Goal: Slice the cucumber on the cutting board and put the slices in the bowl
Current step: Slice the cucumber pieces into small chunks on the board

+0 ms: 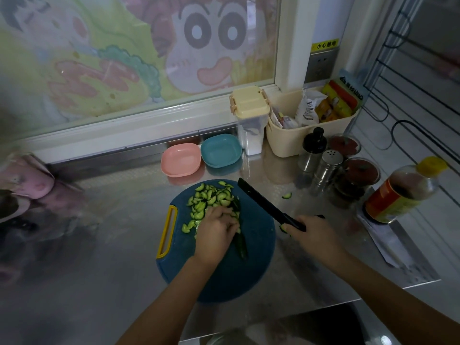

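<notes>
Stainless steel counter [112, 245] under a window with a cartoon-printed film. Round dark-blue plastic cutting board [224, 275] with a yellow handle slot on its left edge sits at the counter's near middle. Uncut length of dark green cucumber [242, 246] lies on the board, running near to far, right of the board's centre. Left hand [215, 229] rests on top of it, fingers curled down over its far part and holding it against the board; fingertips hidden among the cut pieces. Pale green cucumber slices [211, 197], mostly half-moons, heaped on the far half of the board, a few trailing toward the yellow handle. One stray slice [286, 195] lies off the board on the steel, to the right. Right hand [313, 235] is closed round the handle of a black-bladed kitchen knife [261, 201]; blade angles far and left over the board's right rim, clear of the cucumber; cannot tell whether it touches the board. Beyond the board, side by side: pink square plastic bowl [180, 159] on the left, teal square plastic bowl [221, 150] on the right, no slices in either. Far right: clear canister with cream lid [250, 105], cream plastic basket [293, 143] of packets, two steel shakers [328, 168], dark lidded jars [358, 175], and a brown sauce bottle with yellow cap [400, 192].
</notes>
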